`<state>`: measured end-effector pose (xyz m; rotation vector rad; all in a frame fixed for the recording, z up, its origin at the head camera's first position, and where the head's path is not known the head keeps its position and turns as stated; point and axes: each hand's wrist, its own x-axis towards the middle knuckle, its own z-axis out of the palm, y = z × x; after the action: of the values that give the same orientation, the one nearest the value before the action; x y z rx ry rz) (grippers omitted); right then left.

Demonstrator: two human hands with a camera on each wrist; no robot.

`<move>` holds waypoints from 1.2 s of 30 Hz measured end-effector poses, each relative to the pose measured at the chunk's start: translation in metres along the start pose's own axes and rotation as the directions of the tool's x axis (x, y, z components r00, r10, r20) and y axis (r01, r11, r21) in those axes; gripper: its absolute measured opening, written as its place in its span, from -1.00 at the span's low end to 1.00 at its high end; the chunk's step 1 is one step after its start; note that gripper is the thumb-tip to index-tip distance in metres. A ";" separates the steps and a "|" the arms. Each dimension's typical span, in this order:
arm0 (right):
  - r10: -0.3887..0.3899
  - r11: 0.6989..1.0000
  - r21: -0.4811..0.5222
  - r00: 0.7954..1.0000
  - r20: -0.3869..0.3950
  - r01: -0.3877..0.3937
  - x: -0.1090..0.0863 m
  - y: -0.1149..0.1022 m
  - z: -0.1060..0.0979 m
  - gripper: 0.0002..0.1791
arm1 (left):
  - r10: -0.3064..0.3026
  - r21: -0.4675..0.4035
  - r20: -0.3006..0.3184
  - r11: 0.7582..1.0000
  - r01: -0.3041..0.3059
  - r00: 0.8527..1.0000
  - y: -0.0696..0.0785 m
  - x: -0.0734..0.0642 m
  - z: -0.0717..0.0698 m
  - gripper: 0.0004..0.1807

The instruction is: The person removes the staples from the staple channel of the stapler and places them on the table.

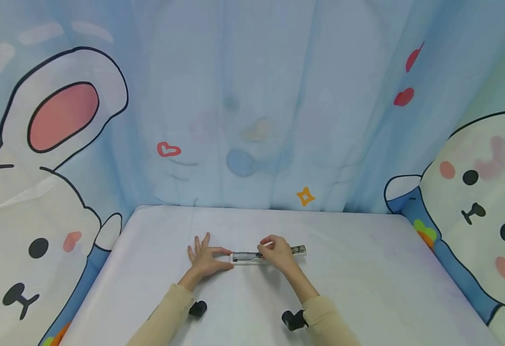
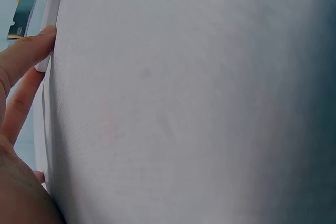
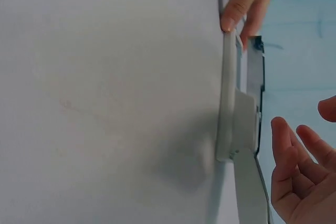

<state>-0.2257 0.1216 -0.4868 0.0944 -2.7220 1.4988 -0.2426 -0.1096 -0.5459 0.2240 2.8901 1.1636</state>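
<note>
A white stapler [image 1: 247, 263] lies lengthwise on the table, its top cover [image 1: 299, 250] swung back to the right past the hinge. Over the white base runs a grey metal magazine [image 3: 255, 69]. At the stapler's left end, my left hand [image 1: 204, 262] pinches the base between thumb [image 2: 39, 45] and index finger, the other fingers spread. Above the hinge area hovers my right hand [image 1: 278, 252]. In the right wrist view its fingers [image 3: 302, 166] are loosely bent, apart from the stapler, and nothing shows between them and the thumb. The magazine's inside cannot be made out.
A white cloth covers the table [image 1: 364, 278]. Behind it hangs a blue curtain [image 1: 256, 96] printed with cartoon animals. Black wrist cameras [image 1: 293, 320] sit by both sleeves, low over the cloth.
</note>
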 end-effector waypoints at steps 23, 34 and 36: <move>0.063 0.996 0.063 0.997 -0.037 -0.061 -0.005 0.003 0.022 -0.79 | -0.008 -0.017 -0.007 1.000 0.008 1.000 0.001 -0.001 0.002 -0.62; 0.078 0.986 0.155 0.992 -0.096 -0.063 -0.004 0.011 0.030 -0.83 | -0.008 0.003 -0.008 1.000 0.008 1.000 0.001 0.000 0.002 -0.61; 0.082 0.985 0.158 0.991 -0.105 -0.065 -0.003 0.011 0.031 -0.82 | -0.005 0.001 -0.012 1.000 0.005 1.000 0.001 0.000 0.002 -0.62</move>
<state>-0.2230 0.1012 -0.5134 -0.0844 -2.5471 1.6790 -0.2424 -0.1073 -0.5468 0.2106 2.8997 1.1665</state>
